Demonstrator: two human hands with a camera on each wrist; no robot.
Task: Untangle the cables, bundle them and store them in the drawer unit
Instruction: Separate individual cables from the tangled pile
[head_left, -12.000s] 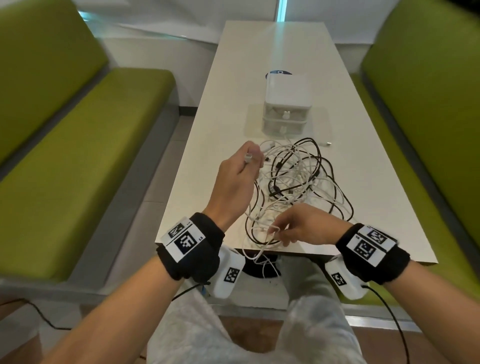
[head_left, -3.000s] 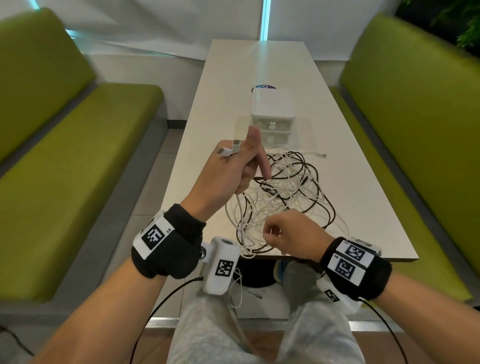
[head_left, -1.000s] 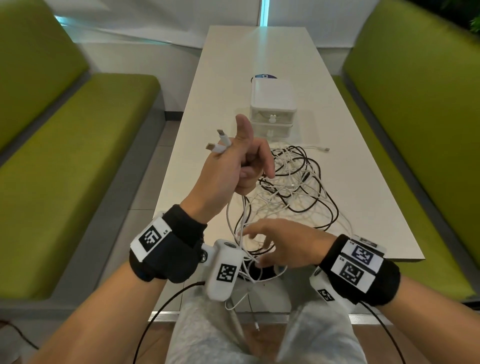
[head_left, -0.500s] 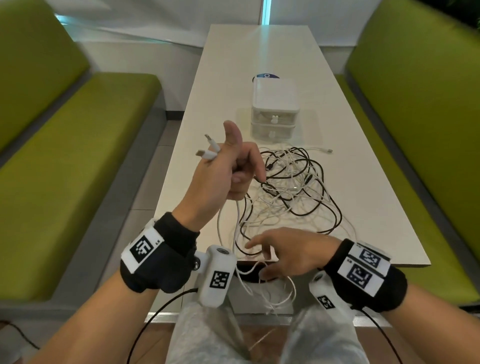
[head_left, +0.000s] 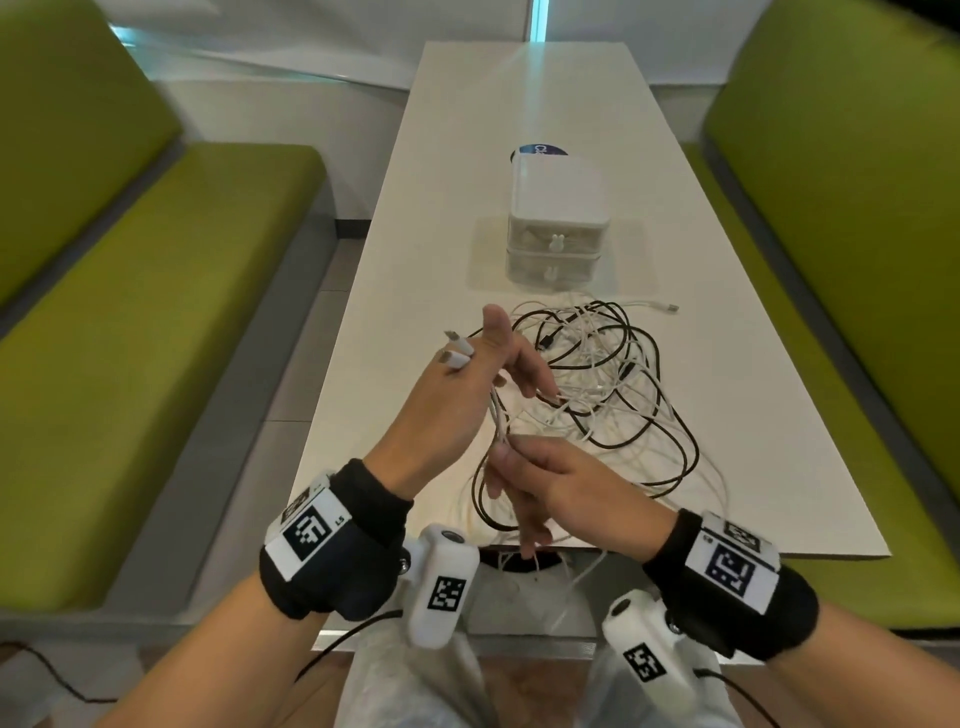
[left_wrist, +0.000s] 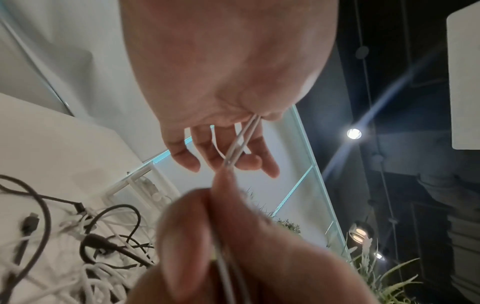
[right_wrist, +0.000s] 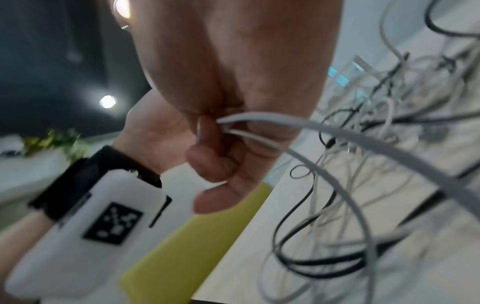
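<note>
Two white plug ends (head_left: 457, 351) of one white cable (head_left: 497, 415) stick out past the thumb side of the left hand (head_left: 457, 400) at the centre of the head view, so the cable is doubled, and both strands run down together to the right hand (head_left: 550, 483) just below, whose thumb and fingers pinch them. The left hand's thumb traps the plugs while its other fingers hang loosely curved. I judge the step to be drawing this cable free of the tangle (head_left: 602, 384), which lies on the table (head_left: 405, 291) right of centre, some loops hanging over the near edge at the bottom. Doing it well probably means keeping the paired strands parallel, sliding the pinch along them, and lifting crossing loops off rather than tugging, since a hard pull could tighten a knot. The cords are thin, round and limp: smooth white ones mixed with black ones, some ending in small dark plugs. Beyond the heap, toward the upper middle, stands the drawer unit (head_left: 558, 228), a small translucent plastic box with two shut drawers and tiny knobs. Its table is smooth, pale and slightly glossy, flanked by green padded benches (head_left: 156, 291).
</note>
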